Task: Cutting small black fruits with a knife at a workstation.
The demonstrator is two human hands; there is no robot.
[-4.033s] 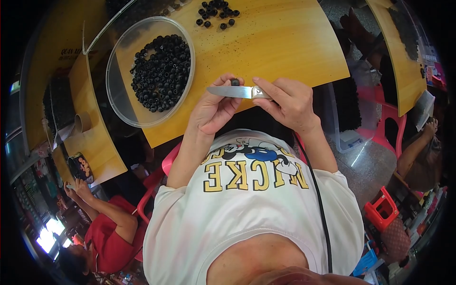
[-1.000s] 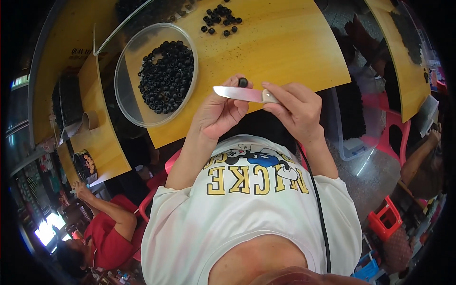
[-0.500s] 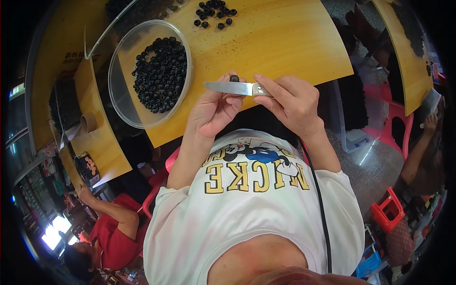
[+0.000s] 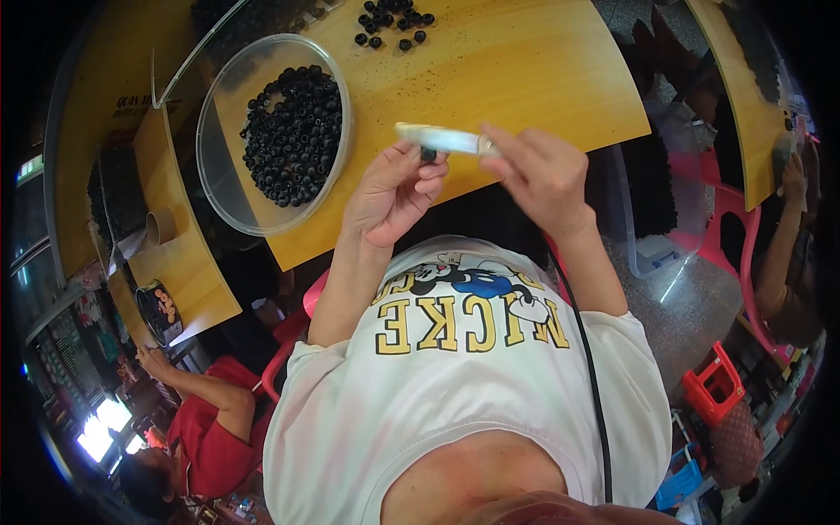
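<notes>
A small black bead-like piece (image 4: 428, 155) is pinched between the fingertips of my left hand (image 4: 391, 194), over the near edge of the table. My right hand (image 4: 549, 179) is closed round the pale handle of a knife (image 4: 452, 141). Its blade points left and lies just above the black piece; motion blurs it, and I cannot tell whether the two touch. Left of my hands stands a round clear plastic tub (image 4: 204, 171) with many black pieces (image 4: 297, 144) inside, some showing holes through them.
Loose black pieces (image 4: 404, 17) and dark crumbs lie on the yellow table (image 4: 516, 74). A clear bin (image 4: 643, 254) stands at my right, near a pink chair (image 4: 731, 219). A red stool (image 4: 713, 385) is farther right. Another person in red (image 4: 214, 429) sits at lower left.
The knife has risen slightly and shifted right, its blade turning and blurring. My left fingers have curled closer round the black piece. At far right, another person's arm has moved.
</notes>
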